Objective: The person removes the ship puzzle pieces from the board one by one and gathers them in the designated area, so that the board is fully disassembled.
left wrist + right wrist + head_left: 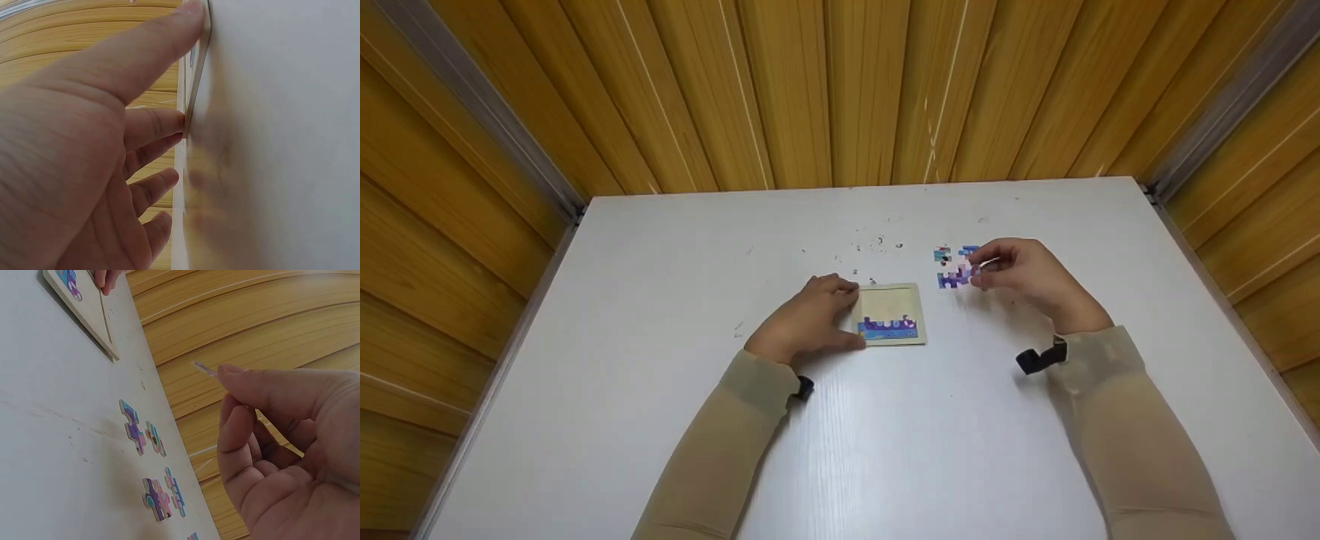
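Observation:
A square wooden puzzle tray lies on the white table, its near part filled with blue and purple jigsaw pieces. My left hand rests along its left side, thumb at the near corner and fingers at the far one. In the left wrist view, the extended thumb and a fingertip touch the tray's edge. Thumb and forefinger of my right hand pinch a small puzzle piece, seen almost edge-on in the right wrist view and raised over the table. Loose pieces lie beside that hand.
Several loose pieces, among them a purple one and a purple and pink one, lie flat to the right of the tray. Small dark marks dot the white table. Yellow wood-look panels stand behind it.

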Demonstrator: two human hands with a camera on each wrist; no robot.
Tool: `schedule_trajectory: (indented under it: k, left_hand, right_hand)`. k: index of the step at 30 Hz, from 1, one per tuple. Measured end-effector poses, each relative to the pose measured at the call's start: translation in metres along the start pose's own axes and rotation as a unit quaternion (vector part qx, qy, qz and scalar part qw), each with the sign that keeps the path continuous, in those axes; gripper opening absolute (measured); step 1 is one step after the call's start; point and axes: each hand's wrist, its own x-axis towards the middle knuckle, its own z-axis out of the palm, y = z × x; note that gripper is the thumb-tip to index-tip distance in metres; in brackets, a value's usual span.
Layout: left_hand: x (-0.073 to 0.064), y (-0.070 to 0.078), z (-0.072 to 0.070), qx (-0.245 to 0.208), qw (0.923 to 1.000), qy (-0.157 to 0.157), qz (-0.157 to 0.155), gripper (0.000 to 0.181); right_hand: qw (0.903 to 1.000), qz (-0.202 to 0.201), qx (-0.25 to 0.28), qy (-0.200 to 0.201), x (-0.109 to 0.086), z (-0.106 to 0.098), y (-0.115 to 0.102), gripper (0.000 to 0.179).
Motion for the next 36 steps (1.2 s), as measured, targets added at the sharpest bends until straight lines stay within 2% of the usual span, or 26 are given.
schedule_trajectory:
  k: [3,7,15,25,31,36]
  left_hand:
    - [0.000,0.000,-0.001,0.000,1.0000,0.001,-0.002,0.092]
    - [0.001,0.001,-0.001,-0.004,1.0000,-0.001,-0.001,0.091]
    - [0.001,0.000,0.000,-0.003,1.0000,-0.001,0.003,0.091]
    - [-0.001,0.002,-0.005,0.002,1.0000,-0.002,0.006,0.090]
    - [-0.001,0.001,-0.004,0.005,1.0000,-0.003,0.002,0.091]
    - [0.001,0.000,-0.001,0.000,1.0000,-0.003,0.002,0.092]
  right_hand:
    - [0.9991,-0.001,0.041,0.005,0.000,-0.002,0.000,0.041]
    - [0.9979,0.008,0.062,0.016,-0.001,-0.006,0.004,0.037]
    - [0.9988,0.030,0.037,0.013,-0.007,-0.020,0.018,0.043]
    - [0.9953,0.058,0.067,0.040,-0.016,-0.035,0.032,0.051]
    - [0.9933,0.092,0.055,0.043,-0.015,-0.040,0.041,0.054]
    - [0.9934,0.091,0.049,0.048,-0.013,-0.043,0.048,0.055]
